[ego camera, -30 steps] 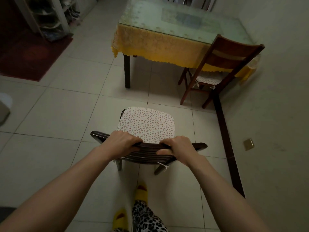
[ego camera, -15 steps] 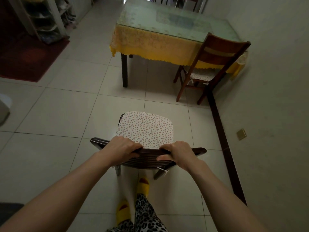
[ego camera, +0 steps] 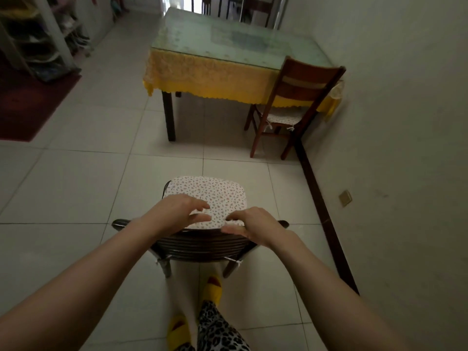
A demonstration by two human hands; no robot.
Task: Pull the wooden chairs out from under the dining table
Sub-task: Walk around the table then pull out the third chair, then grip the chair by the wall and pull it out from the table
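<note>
A dark wooden chair (ego camera: 200,245) with a patterned seat cushion (ego camera: 210,191) stands on the tiles right in front of me, well away from the dining table (ego camera: 202,72). My left hand (ego camera: 177,211) and my right hand (ego camera: 253,224) hover just above its backrest with fingers spread, holding nothing. A second wooden chair (ego camera: 301,95) sits at the table's near right corner, by the wall, its seat partly under the yellow tablecloth.
The wall and a dark skirting board (ego camera: 321,203) run along the right. A red rug (ego camera: 27,102) and a shelf unit (ego camera: 43,41) lie at the far left. My feet in yellow slippers (ego camera: 212,287) stand behind the near chair.
Both hands have let go of the near chair's backrest and lifted off with fingers open. The chair ended up farther from the table than a second ago.
</note>
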